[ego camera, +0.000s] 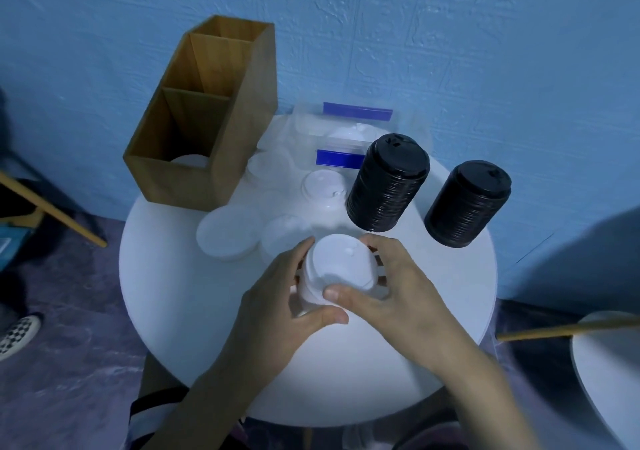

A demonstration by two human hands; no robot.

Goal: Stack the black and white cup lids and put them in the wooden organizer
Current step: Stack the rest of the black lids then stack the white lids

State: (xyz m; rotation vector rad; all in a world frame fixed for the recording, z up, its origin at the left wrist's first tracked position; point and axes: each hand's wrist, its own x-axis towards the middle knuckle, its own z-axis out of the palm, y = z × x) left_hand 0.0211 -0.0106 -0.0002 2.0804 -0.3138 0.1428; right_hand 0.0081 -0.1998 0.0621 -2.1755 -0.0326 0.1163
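A stack of white lids stands on the round white table, near its middle. My left hand grips the stack from the left, and my right hand grips it from the right, thumb across its front. Two tall stacks of black lids stand behind, to the right. Loose white lids lie between the stack and the wooden organizer. The organizer stands at the table's back left, with something white showing low in its front compartment.
Clear plastic bags with blue strips lie at the back of the table against the blue wall. A second white table and a wooden leg are at the right. A shoe is on the floor at the left.
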